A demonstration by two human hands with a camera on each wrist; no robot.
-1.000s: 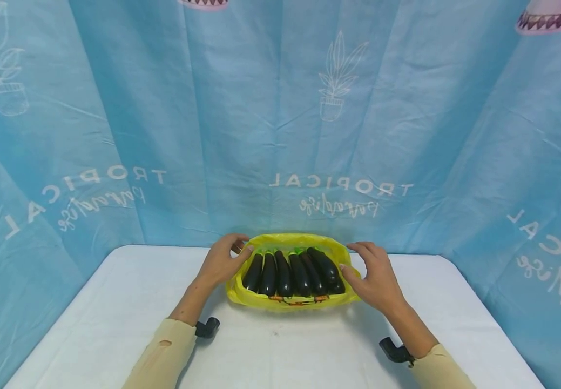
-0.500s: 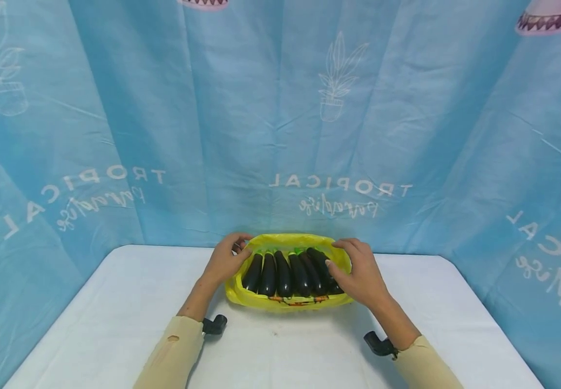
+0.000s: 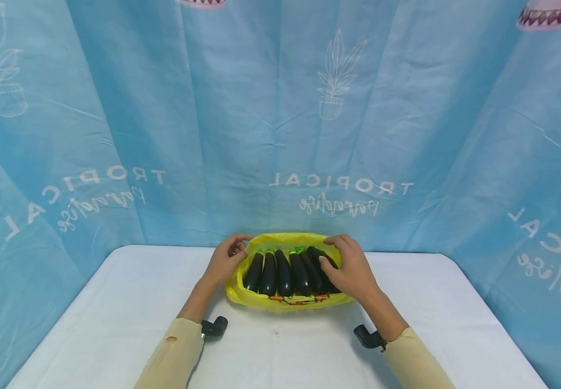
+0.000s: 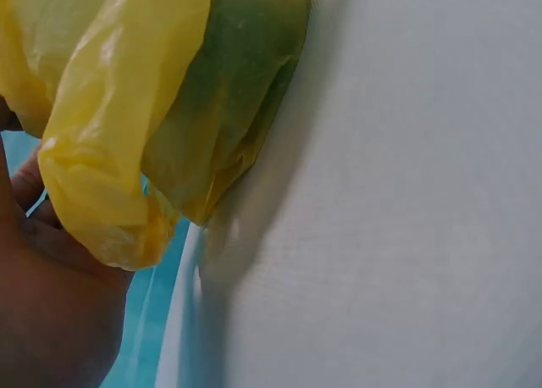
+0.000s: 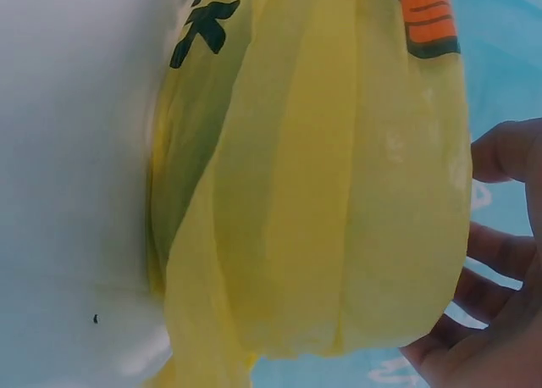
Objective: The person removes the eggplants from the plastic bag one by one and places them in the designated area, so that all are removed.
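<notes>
A yellow plastic bag, its mouth rolled wide, lies on the table with several dark eggplants side by side inside. At the bag's left end, my left hand holds the rim between thumb and fingers; the left wrist view shows the bag's crumpled yellow end close against the fingers. My right hand reaches over the right end with thumb and fingers apart, the thumb overlapping the rightmost eggplants in the head view. From the right wrist, the bag's side hides part of those spread fingers.
The white-covered table extends around the bag. Right behind it hangs a blue printed curtain, which also runs down both sides. A black wrist mount sits on the left wrist and another black mount on the right.
My right hand has moved left, from the bag's right rim to over the rightmost eggplants. My left hand stays at the left rim, with only a slight shift of the forearm.
</notes>
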